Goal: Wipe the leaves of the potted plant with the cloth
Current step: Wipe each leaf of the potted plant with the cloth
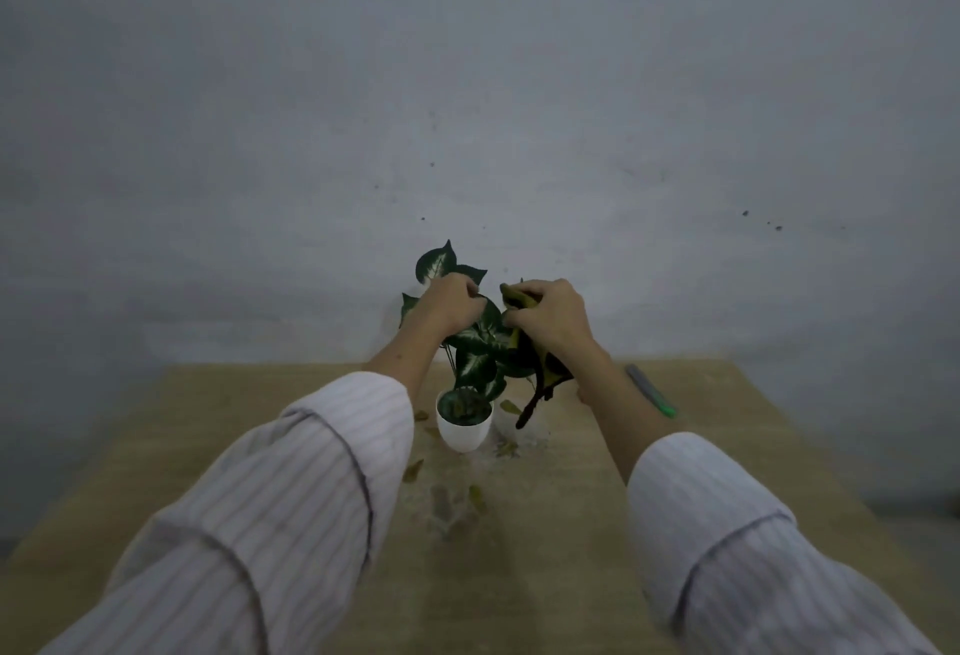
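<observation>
Grey wall [467,83] fills the whole back of the view, marked with a few dark specks. Below it, the wooden table [208,446] runs right up against the wall. Two arms reach in over it, both in striped sleeves [291,498] pushed back from the forearms. Dead centre at the table's far side stands the potted plant [480,337], dark green leaves with pale centres rising out of a small white pot [464,430]. The left hand [451,303] is up in the foliage, fingers curled around an upper leaf, gripping it. The right hand [551,311] is just beside it, fingers bunched tight on the cloth [540,368], an olive and dark rag pressed against the leaves, its loose end hanging down towards the table right of the pot. To the right, near the far edge, lies a grey pen [650,391] with a green tip. Small fallen leaves [413,470] and pale dust lie scattered on the table around and in front of the pot.
</observation>
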`<action>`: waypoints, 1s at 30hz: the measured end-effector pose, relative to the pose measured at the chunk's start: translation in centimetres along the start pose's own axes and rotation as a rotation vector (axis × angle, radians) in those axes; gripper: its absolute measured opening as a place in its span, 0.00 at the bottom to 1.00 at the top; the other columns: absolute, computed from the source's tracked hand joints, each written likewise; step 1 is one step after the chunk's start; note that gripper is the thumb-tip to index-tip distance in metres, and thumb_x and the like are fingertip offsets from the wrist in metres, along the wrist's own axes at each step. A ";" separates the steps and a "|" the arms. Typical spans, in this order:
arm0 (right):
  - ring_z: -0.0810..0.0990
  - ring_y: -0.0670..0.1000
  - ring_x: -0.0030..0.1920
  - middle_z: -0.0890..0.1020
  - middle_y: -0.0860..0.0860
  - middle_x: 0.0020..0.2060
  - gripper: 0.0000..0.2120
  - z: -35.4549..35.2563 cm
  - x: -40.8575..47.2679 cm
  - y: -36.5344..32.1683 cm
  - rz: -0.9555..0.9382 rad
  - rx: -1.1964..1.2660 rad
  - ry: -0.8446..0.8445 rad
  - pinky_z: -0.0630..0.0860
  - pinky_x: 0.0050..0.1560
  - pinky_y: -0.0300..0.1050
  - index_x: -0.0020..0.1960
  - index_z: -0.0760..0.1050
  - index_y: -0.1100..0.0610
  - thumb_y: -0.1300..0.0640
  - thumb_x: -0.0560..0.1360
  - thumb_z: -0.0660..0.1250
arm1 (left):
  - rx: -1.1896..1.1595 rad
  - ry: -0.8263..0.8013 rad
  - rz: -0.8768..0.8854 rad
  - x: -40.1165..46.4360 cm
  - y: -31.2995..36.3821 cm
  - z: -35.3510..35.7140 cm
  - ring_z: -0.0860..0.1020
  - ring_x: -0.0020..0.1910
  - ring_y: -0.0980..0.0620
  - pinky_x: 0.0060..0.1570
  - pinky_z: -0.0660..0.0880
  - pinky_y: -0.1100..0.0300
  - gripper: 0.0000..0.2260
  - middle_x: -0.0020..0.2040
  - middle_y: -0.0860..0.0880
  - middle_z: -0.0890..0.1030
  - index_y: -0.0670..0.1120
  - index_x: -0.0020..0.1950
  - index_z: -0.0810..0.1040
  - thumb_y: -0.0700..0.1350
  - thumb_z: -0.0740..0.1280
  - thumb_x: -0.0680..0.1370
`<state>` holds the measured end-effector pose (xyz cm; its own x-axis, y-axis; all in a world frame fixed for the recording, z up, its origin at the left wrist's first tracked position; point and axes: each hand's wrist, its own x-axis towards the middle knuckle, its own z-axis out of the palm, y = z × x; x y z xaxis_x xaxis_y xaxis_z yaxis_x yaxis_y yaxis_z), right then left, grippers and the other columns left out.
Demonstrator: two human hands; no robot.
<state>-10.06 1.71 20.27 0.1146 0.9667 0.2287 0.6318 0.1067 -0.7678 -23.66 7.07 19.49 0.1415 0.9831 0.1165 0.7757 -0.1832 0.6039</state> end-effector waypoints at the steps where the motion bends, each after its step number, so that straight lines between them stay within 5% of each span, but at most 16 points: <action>1: 0.75 0.48 0.45 0.82 0.55 0.53 0.19 0.1 0.1 0.0 0.003 -0.036 -0.002 0.70 0.40 0.36 0.58 0.79 0.56 0.62 0.68 0.71 | 0.037 -0.016 0.001 0.3 0.0 0.1 0.74 0.63 0.45 0.58 0.71 0.57 0.19 0.68 0.43 0.74 0.41 0.69 0.72 0.43 0.62 0.79; 5: 0.74 0.48 0.45 0.82 0.55 0.53 0.18 0.6 0.1 0.2 0.027 -0.041 0.019 0.70 0.44 0.37 0.58 0.79 0.56 0.63 0.68 0.70 | 0.078 0.025 -0.034 1.3 -0.9 0.4 0.76 0.55 0.45 0.47 0.70 0.58 0.17 0.64 0.41 0.76 0.40 0.67 0.73 0.40 0.62 0.78; 10: 0.74 0.49 0.44 0.82 0.55 0.52 0.18 1.2 0.5 -0.1 0.022 -0.073 0.048 0.70 0.43 0.39 0.58 0.79 0.55 0.63 0.69 0.69 | 0.081 0.074 -0.016 2.7 -2.2 0.4 0.77 0.58 0.45 0.50 0.72 0.58 0.17 0.63 0.42 0.78 0.43 0.64 0.76 0.36 0.63 0.76; 20: 0.72 0.49 0.44 0.80 0.54 0.53 0.17 1.5 1.4 -0.1 0.036 -0.087 0.075 0.68 0.42 0.39 0.57 0.80 0.56 0.63 0.69 0.69 | 0.491 0.149 0.365 5.2 -2.1 0.0 0.80 0.49 0.47 0.53 0.73 0.55 0.10 0.52 0.47 0.82 0.48 0.54 0.82 0.43 0.69 0.74; 26: 0.70 0.48 0.44 0.70 0.43 0.38 0.17 1.2 1.6 -0.2 0.024 -0.092 0.075 0.70 0.45 0.40 0.58 0.79 0.56 0.63 0.70 0.68 | 0.657 0.159 0.459 5.8 -2.4 0.6 0.78 0.49 0.47 0.52 0.69 0.56 0.09 0.52 0.47 0.79 0.49 0.54 0.81 0.46 0.67 0.75; 30: 0.72 0.50 0.45 0.72 0.48 0.44 0.16 1.1 1.9 0.2 0.043 -0.090 0.073 0.70 0.44 0.40 0.58 0.80 0.56 0.63 0.70 0.69 | 0.708 0.196 0.480 6.2 -2.4 0.9 0.78 0.49 0.47 0.53 0.69 0.56 0.09 0.51 0.47 0.80 0.48 0.53 0.82 0.47 0.65 0.77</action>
<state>-10.61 3.85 19.89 0.1964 0.9502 0.2419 0.6909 0.0409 -0.7218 -24.07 13.61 18.02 0.4929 0.7702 0.4047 0.8681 -0.4670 -0.1685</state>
